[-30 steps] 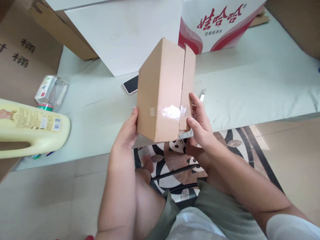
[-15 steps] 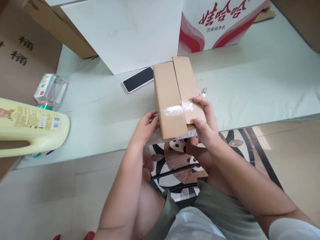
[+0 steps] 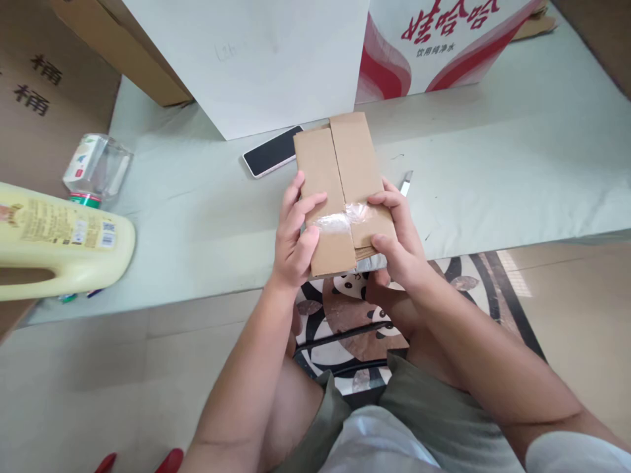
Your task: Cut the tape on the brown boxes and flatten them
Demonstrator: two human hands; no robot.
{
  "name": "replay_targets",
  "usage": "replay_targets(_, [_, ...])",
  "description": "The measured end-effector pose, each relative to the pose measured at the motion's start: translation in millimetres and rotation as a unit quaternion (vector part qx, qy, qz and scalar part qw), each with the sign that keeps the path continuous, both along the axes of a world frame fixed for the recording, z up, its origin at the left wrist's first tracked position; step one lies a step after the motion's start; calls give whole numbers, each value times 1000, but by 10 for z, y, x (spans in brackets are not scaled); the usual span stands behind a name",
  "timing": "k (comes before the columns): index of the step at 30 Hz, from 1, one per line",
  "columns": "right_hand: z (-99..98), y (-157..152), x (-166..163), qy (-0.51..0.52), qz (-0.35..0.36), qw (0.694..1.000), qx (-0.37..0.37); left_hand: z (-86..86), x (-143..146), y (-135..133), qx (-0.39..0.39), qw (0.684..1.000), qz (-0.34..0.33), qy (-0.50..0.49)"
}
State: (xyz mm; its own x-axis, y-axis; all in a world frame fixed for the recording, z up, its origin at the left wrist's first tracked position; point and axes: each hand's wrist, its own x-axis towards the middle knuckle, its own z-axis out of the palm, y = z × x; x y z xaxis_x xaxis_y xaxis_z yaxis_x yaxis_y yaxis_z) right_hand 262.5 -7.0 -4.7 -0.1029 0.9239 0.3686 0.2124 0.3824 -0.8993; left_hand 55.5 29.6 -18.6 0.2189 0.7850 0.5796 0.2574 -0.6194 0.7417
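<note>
A small brown cardboard box [image 3: 340, 171] lies on the pale green mat [image 3: 493, 177], its two top flaps closed and a strip of clear tape [image 3: 345, 217] across the seam near me. My left hand [image 3: 294, 236] grips the box's near left corner, fingers curled over the left flap and onto the tape. My right hand [image 3: 397, 233] holds the near right corner, with fingers laid over the right flap and the thumb at the box's front edge.
A black phone [image 3: 273, 152] lies just left of the box, and a small blade [image 3: 405, 184] just right. A yellow jug [image 3: 59, 240] and a clear bottle [image 3: 96, 167] sit at the left. A white box [image 3: 256, 59] and a red-and-white carton [image 3: 444, 39] stand behind.
The box was tilted up on end a second ago; it now lies flat with the flaps up. My left hand moved from the side onto the top flap and tape.
</note>
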Motion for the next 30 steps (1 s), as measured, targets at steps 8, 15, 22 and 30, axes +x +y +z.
replay_targets(8, [-48, 143, 257, -155, -200, 967, -1, -67, -96, 91, 66, 998, -2, 10])
replay_targets(15, [23, 222, 339, -468, -155, 836, -241, -99, -80, 96, 70, 998, -4, -4])
replay_targets(22, [71, 233, 266, -306, -174, 907, -229, -95, -95, 77, 64, 998, -5, -1])
replay_targets(30, [14, 190, 313, -86, -325, 933, 128, -79, -93, 68, 70, 998, -5, 5])
